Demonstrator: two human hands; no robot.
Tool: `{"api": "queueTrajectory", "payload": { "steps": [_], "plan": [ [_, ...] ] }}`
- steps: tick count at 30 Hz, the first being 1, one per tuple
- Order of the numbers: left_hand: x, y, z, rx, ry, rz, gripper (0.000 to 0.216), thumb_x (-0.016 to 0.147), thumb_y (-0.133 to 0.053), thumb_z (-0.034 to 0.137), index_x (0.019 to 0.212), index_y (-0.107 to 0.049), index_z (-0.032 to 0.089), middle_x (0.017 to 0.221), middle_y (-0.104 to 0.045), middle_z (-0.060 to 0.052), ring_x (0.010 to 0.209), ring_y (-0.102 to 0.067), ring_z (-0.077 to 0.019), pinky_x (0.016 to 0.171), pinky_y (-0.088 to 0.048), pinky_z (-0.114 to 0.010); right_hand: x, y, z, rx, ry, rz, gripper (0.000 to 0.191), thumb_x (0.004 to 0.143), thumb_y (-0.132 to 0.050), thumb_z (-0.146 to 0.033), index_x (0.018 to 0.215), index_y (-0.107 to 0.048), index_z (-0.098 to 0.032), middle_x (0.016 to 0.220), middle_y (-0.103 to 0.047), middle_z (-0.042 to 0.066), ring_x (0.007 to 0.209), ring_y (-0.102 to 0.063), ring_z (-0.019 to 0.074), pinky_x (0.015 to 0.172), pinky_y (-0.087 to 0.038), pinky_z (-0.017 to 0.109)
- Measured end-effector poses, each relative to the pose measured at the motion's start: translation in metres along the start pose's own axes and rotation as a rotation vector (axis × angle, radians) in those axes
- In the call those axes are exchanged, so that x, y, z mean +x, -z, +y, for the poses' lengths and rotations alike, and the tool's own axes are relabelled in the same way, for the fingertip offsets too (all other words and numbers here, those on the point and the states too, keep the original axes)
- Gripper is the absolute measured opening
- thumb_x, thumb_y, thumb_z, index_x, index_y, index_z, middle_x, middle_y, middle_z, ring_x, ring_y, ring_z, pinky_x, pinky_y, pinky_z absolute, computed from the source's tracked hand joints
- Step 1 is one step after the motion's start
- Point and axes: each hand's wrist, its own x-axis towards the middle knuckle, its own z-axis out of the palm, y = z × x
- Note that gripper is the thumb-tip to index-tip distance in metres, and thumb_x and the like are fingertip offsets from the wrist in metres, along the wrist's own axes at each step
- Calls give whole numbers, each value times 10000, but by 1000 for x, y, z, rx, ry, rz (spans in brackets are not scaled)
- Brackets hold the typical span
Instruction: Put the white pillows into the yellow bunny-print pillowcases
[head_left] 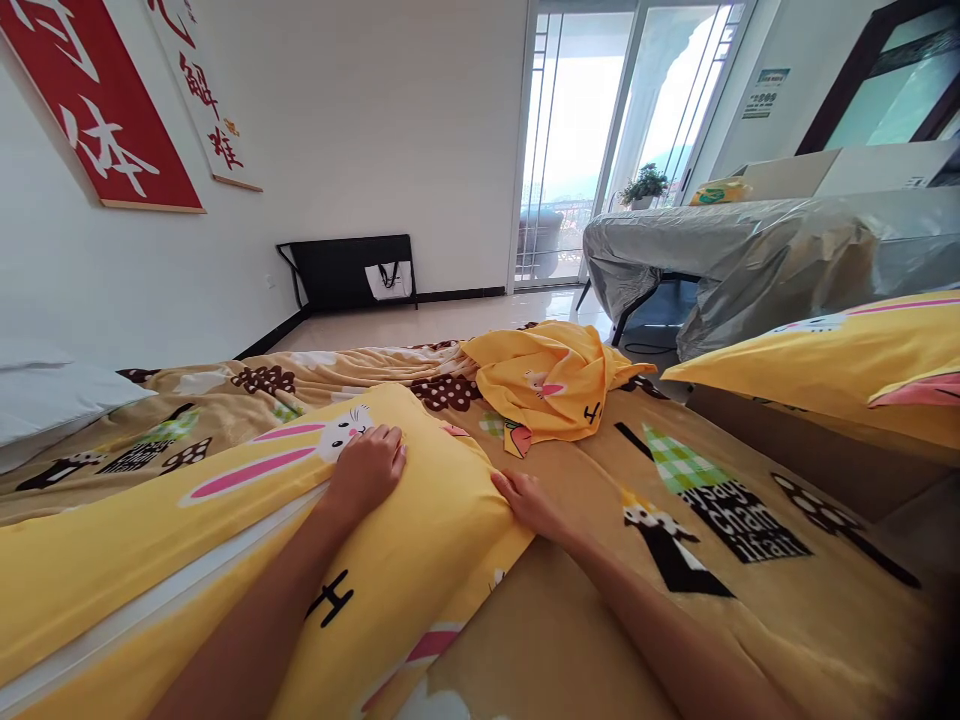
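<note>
A yellow pillowcase (pixel 420 520) printed with rabbits lies in front of me with a white pillow inside. The white filling (pixel 172 590) shows through a long slit in the cover. My left hand (pixel 369 465) rests on top beside a rabbit's face, its fingers curled and closed on the fabric. At the right edge of the same cover, my right hand (pixel 529 502) is closed, thumb uppermost, gripping the cloth near the corner. Its fingertips are partly hidden. Just beyond lies a crumpled yellow cloth (pixel 551 375) with the same rabbit print.
Everything lies on a tan patterned blanket (pixel 577 620). A white pillow (pixel 64 400) is at far left, another yellow rabbit-print piece (pixel 825 370) at right. Behind stand a plastic-covered table (pixel 750 230), a black folded panel (pixel 330 275) and a glass sliding door (pixel 577 150).
</note>
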Motion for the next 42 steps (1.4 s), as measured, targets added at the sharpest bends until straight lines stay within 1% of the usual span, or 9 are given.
{"api": "queueTrajectory", "payload": {
  "steps": [3,9,17,25,30,35,37,39,42],
  "plan": [
    [0,1,1,4,6,-4,240,915,-350,270,866,-563,173,898,-633,-76,871,-590,-236,771,-408,-360,2,-4,1,-36,-15,-20,462,949,-307,-447,638,-522,-182,656,-615,29,605,-504,139,564,-303,246],
    [-3,12,6,38,53,-40,274,912,-342,273,906,-592,161,940,-652,-98,910,-605,-238,807,-429,-352,1,6,-3,-78,16,31,424,958,-326,-387,632,-502,-181,703,-633,53,678,-520,152,603,-286,252],
    [-20,47,0,109,441,-338,513,897,-290,494,1013,-647,144,1022,-685,-143,967,-628,-333,784,-472,-428,3,9,3,-61,89,14,452,949,-327,-430,641,-536,-173,664,-628,30,601,-490,137,573,-284,254],
    [-20,42,-18,-33,308,-399,502,841,-364,562,1112,-648,250,1083,-676,-135,1028,-602,-331,829,-449,-414,4,5,5,-147,69,-14,472,970,-281,-440,700,-570,-182,757,-679,48,677,-558,154,620,-320,253],
    [-19,48,-32,-321,122,-463,439,822,-398,477,1024,-666,194,1042,-681,-93,957,-607,-263,804,-445,-318,4,3,2,-209,43,-17,481,987,-270,-408,731,-609,-182,805,-699,73,746,-601,177,641,-326,258],
    [-37,67,-52,-576,235,-606,423,753,-497,524,960,-655,191,967,-688,-50,843,-637,-232,660,-457,-258,4,6,-5,-272,25,-9,456,996,-279,-384,796,-636,-182,861,-710,81,799,-626,183,654,-335,254],
    [-48,75,-60,-539,307,-579,404,728,-517,561,808,-634,182,813,-669,-39,737,-618,-222,585,-416,-255,6,5,-7,-280,13,-4,464,998,-274,-393,816,-640,-174,886,-711,88,821,-633,184,661,-346,253],
    [-57,85,-59,-472,372,-444,430,735,-483,604,701,-568,185,670,-598,-12,637,-564,-193,542,-359,-251,9,2,-10,-281,2,2,480,1001,-260,-407,837,-644,-168,916,-710,93,840,-639,183,665,-356,253],
    [-65,103,-31,-393,366,-239,455,776,-398,621,676,-520,194,613,-529,10,590,-500,-162,556,-336,-254,12,-1,-12,-287,-9,13,495,1004,-238,-413,871,-646,-166,943,-708,101,858,-648,187,671,-367,258]
  ]
}}
